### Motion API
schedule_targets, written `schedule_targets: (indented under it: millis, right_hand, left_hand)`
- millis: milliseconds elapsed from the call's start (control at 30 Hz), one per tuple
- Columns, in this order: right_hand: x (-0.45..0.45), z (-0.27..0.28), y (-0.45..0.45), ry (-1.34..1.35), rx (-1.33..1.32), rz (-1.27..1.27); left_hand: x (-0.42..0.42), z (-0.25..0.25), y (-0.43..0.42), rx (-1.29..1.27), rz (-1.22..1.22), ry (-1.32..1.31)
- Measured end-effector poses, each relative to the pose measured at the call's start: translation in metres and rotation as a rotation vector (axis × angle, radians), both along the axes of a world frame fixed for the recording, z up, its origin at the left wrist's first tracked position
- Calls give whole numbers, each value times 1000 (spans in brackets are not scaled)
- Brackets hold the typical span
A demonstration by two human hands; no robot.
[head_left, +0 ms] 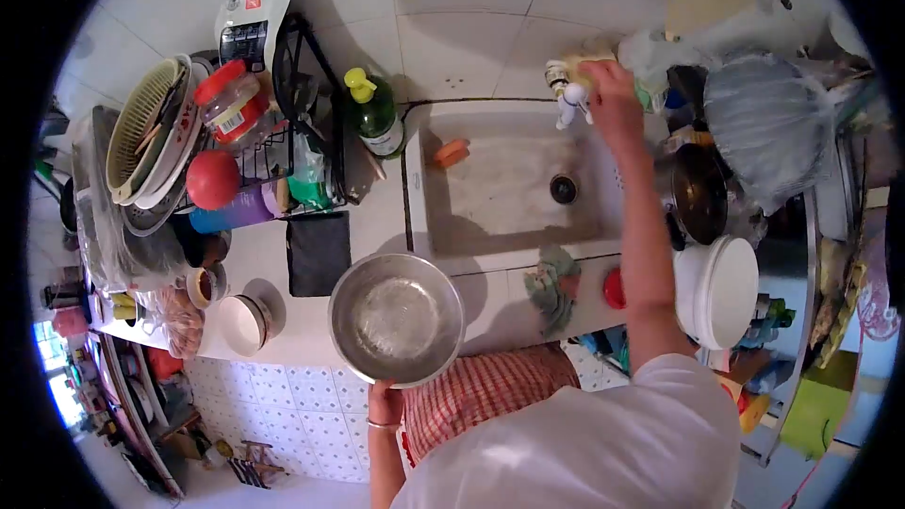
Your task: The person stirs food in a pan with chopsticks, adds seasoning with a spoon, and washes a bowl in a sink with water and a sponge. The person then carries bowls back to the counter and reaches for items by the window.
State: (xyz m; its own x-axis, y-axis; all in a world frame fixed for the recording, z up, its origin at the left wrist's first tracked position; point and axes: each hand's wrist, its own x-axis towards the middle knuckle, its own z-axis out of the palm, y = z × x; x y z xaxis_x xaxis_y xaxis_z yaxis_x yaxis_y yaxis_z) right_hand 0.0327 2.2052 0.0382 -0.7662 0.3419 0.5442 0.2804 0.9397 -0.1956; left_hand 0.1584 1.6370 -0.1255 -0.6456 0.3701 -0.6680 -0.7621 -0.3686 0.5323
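A round stainless steel basin (396, 306) rests at the counter's front edge, its mouth facing up. My left hand (385, 403) is closed on its near rim, the fingers partly hidden under it. Across the sink, my right hand (611, 99) is up beside the white tap (568, 99). Its fingers are bent close to the tap and a tan, rough-looking thing (592, 45) behind it; what they grip is hidden. The white sink (490, 198) has an orange block (452, 153) on its left side and a dark drain (563, 189).
A green pump bottle (375, 118) stands left of the sink, near a loaded dish rack (259, 165). Bowls (244, 324) and a dark mat (318, 254) lie left of the basin. A grey-green cloth (553, 289), red lid (615, 288) and white bucket (729, 292) are at right.
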Motion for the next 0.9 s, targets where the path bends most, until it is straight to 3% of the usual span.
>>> schedule_targets:
  millis: [67,133,200,267,300,333,400,467,500,567,667,733,833,900]
  right_hand:
    - [-1,-12,40,-80,83,-41]
    - [-21,-27,66,-298,219,28]
    - [-37,-31,82,-416,222,7]
    - [-49,-2,63,-316,149,60]
    - [-56,16,54,-234,74,82]
    - [-70,27,37,-226,79,103]
    - [-102,39,-25,12,-67,354]
    - [-139,38,-86,56,-172,568]
    - [-181,6,-96,44,-89,621]
    - [-196,20,-151,-198,-204,560]
    - [-222,-6,-176,-241,-73,649]
    - [-263,-52,-165,-366,-252,564]
    - [-255,-28,-166,-425,-286,633]
    - [-251,-35,-161,-308,-149,762]
  left_hand:
    - [-11,27,34,-56,-53,-73]
    - [-25,14,61,-34,-85,-183]
    - [-39,-12,86,-75,-108,-127]
    - [-70,16,136,-55,-71,-44]
    - [-88,-16,137,-122,-218,2]
    - [-103,-10,156,-105,-211,80]
    - [-137,31,192,-102,-175,103]
    - [-166,48,211,-47,-191,178]
    - [-180,51,218,-12,-203,173]
    - [-201,59,227,28,-207,171]
    - [-223,64,230,56,-195,149]
    - [-233,65,228,47,-233,202]
    - [-241,80,229,30,-203,217]
    - [-244,75,230,17,-189,219]
